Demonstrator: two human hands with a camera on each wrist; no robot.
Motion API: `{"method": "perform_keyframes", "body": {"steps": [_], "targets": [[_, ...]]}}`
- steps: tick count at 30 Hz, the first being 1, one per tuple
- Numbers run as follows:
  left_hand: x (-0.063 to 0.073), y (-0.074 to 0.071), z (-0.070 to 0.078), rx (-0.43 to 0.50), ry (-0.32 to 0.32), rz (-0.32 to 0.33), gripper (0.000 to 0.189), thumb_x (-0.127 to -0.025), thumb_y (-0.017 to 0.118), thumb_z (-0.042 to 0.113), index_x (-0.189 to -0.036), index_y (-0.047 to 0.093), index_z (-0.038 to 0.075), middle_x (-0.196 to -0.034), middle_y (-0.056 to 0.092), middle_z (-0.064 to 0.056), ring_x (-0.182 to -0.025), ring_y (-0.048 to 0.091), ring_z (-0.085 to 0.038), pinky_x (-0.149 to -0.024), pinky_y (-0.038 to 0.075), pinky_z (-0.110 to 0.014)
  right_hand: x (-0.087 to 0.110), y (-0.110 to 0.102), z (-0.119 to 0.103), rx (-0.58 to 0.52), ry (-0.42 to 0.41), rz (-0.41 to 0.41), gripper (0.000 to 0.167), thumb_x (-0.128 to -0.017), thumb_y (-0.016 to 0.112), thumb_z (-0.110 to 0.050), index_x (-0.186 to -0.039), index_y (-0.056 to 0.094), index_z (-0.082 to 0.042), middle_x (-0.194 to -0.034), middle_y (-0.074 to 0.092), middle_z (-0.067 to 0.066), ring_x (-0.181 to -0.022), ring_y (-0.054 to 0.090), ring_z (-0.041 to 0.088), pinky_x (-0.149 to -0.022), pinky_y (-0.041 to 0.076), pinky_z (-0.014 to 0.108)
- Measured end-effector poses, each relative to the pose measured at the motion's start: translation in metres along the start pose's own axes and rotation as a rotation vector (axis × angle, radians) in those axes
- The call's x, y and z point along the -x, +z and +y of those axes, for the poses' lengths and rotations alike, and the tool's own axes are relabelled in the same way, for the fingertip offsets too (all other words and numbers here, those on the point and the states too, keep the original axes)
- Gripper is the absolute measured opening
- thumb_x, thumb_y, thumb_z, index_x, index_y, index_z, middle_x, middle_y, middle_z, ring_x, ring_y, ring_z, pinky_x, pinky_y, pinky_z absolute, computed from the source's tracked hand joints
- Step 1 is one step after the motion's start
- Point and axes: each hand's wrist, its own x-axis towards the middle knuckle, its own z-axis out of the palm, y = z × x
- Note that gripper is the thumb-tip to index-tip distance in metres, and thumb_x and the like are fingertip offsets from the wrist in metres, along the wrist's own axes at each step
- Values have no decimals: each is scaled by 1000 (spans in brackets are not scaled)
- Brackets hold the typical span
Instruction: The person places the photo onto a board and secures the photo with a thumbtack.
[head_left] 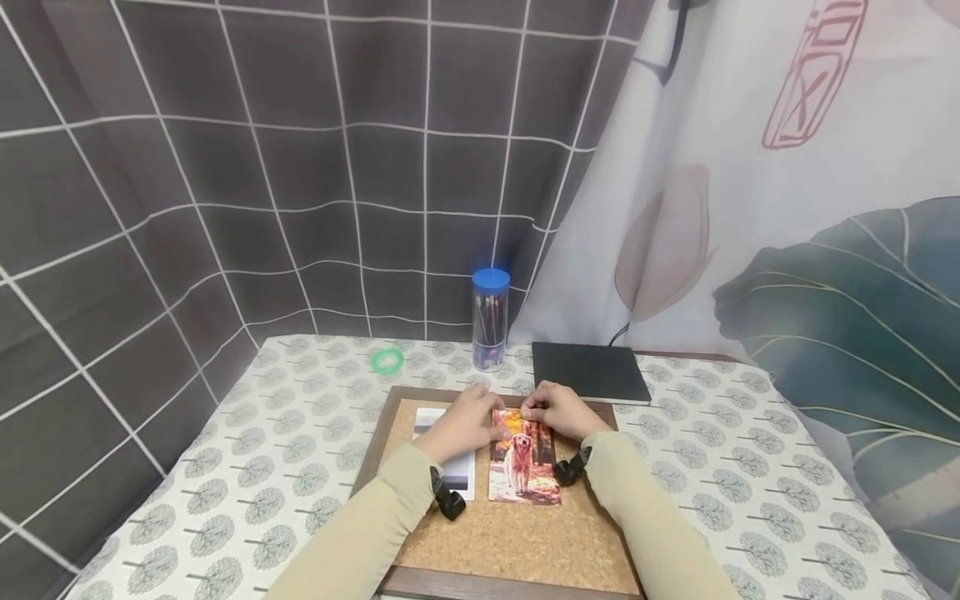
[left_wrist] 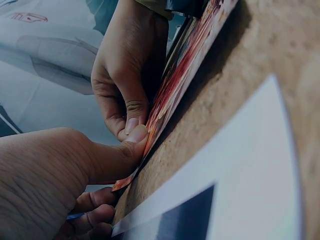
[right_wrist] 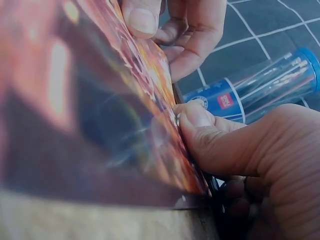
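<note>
A photo print of a golden dog among autumn leaves [head_left: 522, 471] lies on a brown-framed corkboard [head_left: 517, 550]. My left hand [head_left: 463, 423] holds its upper left edge, the thumb on the picture and the other fingers curled by the print's edge. At the top edge, my right hand [head_left: 564, 412] pinches a small silvery thumbtack [right_wrist: 178, 119] between thumb and forefinger. Most of the tack is hidden under the thumb. A second print with a white border [left_wrist: 255, 170] lies on the cork to the left, partly covered by my left forearm and hand.
Behind the board stands a clear tube of pencils with a blue lid [head_left: 491, 321]. A green ring [head_left: 387, 361], perhaps a tape roll, lies at the back left. A flat black pad [head_left: 591, 372] lies back right on the tree-print tablecloth [head_left: 292, 450]. Curtains hang behind.
</note>
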Motion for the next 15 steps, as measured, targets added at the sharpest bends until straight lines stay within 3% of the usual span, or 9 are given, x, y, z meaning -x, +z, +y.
{"method": "perform_keyframes", "body": {"steps": [15], "targets": [[-1, 4, -3, -13, 2, 5, 50, -86, 76, 44, -122, 65, 12, -115, 54, -3, -109, 54, -22, -99, 49, -42, -2, 2, -1, -32, 83, 31, 5, -87, 78, -15, -82, 77, -14, -82, 61, -6, -79, 53, 13, -77, 44, 33]]}}
